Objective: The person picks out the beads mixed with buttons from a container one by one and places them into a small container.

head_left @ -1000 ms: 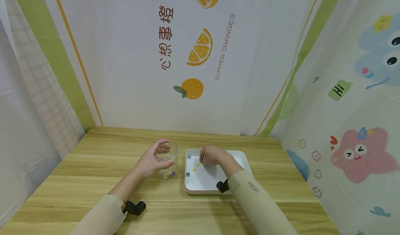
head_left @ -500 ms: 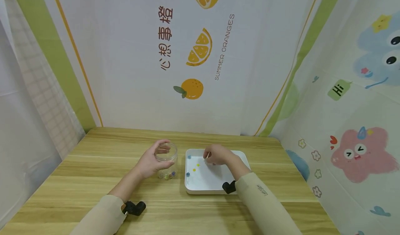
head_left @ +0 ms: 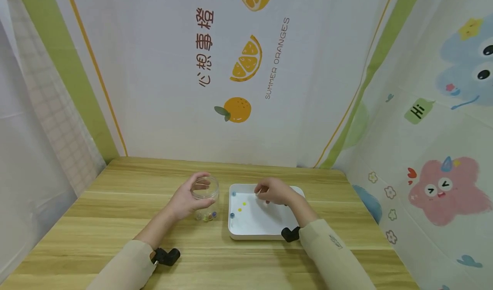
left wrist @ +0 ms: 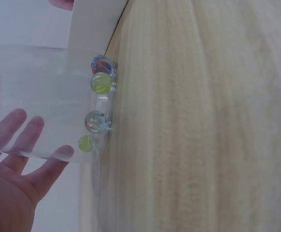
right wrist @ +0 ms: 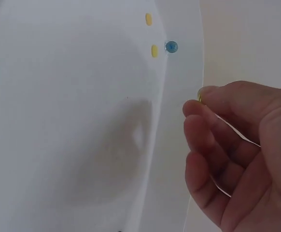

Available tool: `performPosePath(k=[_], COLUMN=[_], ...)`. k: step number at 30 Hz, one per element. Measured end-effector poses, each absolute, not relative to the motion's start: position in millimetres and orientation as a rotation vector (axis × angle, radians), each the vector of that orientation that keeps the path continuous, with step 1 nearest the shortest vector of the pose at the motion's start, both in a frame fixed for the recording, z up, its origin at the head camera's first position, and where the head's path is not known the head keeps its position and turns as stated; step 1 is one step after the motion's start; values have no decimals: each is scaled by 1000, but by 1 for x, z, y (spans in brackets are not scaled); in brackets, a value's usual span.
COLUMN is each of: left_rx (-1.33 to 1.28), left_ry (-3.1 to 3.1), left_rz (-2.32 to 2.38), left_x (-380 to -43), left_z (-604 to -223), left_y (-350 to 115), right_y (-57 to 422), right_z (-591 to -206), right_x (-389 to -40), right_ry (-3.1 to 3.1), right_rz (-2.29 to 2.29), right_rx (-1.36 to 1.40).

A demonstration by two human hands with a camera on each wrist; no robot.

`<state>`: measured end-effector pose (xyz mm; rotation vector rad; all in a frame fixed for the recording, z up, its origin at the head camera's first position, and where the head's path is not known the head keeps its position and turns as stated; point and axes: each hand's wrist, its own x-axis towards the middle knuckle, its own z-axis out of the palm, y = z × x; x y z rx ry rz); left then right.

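My left hand (head_left: 188,199) grips a clear plastic jar (head_left: 209,202) by its upper part, fingers on one side and thumb on the other. The jar stands upright on the table, its mouth uncovered. In the left wrist view, several glass marbles (left wrist: 96,122) lie on its bottom. Above the far part of a white tray (head_left: 252,221), my right hand (head_left: 275,191) pinches a small yellow piece (right wrist: 200,98) between thumb and forefinger; the fingers cover most of it. Two flat yellow pieces (right wrist: 154,51) and blue marbles (head_left: 232,215) lie in the tray.
The wooden table (head_left: 115,221) carries the jar on the left and the tray on the right, with a narrow gap between them. A printed curtain (head_left: 173,110) hangs behind the table's far edge, and another cloth (head_left: 435,144) hangs along the right side.
My right hand has shifted rightward over the tray, still with thumb and forefinger together. The left hand and the jar have stayed in place.
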<state>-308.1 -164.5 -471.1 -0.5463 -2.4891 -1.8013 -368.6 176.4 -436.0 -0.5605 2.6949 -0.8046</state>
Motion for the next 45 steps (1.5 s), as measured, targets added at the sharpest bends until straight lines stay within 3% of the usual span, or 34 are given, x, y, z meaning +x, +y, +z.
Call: performPosePath(k=[25, 45], left_rx=[-542, -553], left_ry=[-2487, -2491], left_rz=[-1798, -1773], left_x=[-308, -309], left_z=[-469, -471], left_y=[-163, -163], right_y=[180, 161], right_z=[-432, -422], right_x=[-358, -353], right_ry=[2498, 2466], right_rz=[-1253, -1319], right_rx=[-657, -740])
